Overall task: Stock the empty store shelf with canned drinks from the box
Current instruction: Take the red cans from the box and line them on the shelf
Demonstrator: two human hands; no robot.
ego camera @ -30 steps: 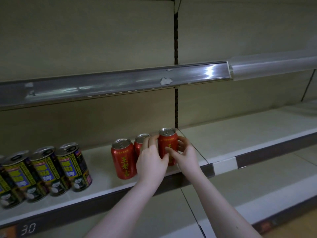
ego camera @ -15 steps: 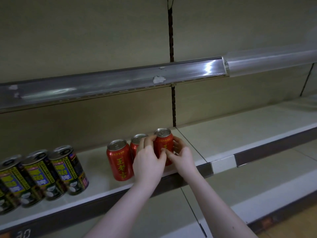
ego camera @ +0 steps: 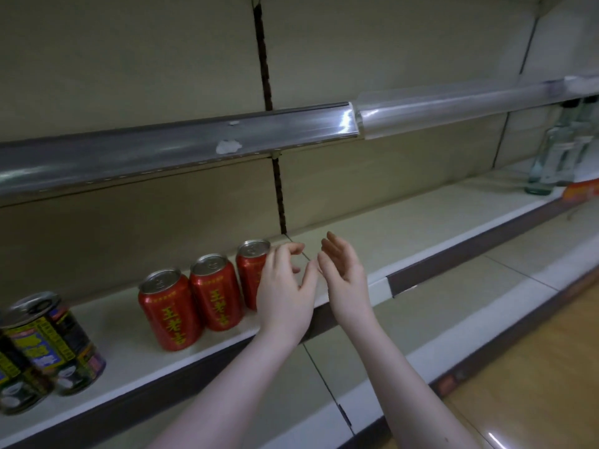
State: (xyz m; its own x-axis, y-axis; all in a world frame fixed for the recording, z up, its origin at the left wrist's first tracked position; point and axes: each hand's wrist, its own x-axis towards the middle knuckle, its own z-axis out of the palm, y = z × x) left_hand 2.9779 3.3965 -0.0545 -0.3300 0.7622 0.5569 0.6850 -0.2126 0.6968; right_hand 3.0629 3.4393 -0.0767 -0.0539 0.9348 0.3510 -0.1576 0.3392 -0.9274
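Note:
Three red cans with yellow lettering stand in a row on the middle shelf [ego camera: 405,222]: a left red can [ego camera: 168,311], a middle red can [ego camera: 215,291] and a right red can [ego camera: 251,270]. My left hand [ego camera: 283,286] hovers just in front of the right can, partly covering it, fingers spread and holding nothing. My right hand [ego camera: 343,270] is a little to the right of it, palm turned inward, fingers apart and empty. The box is out of view.
Dark cans with yellow and blue labels [ego camera: 55,345] stand at the shelf's left end. Clear glass bottles [ego camera: 557,157] stand far right on the same shelf. A shelf rail [ego camera: 162,150] overhangs above; a lower shelf [ego camera: 405,319] and wooden floor [ego camera: 534,384] lie below.
Both hands have let go of the right red can and drawn back to the right, fingers spreading. The view has turned right, so the cans now sit further left.

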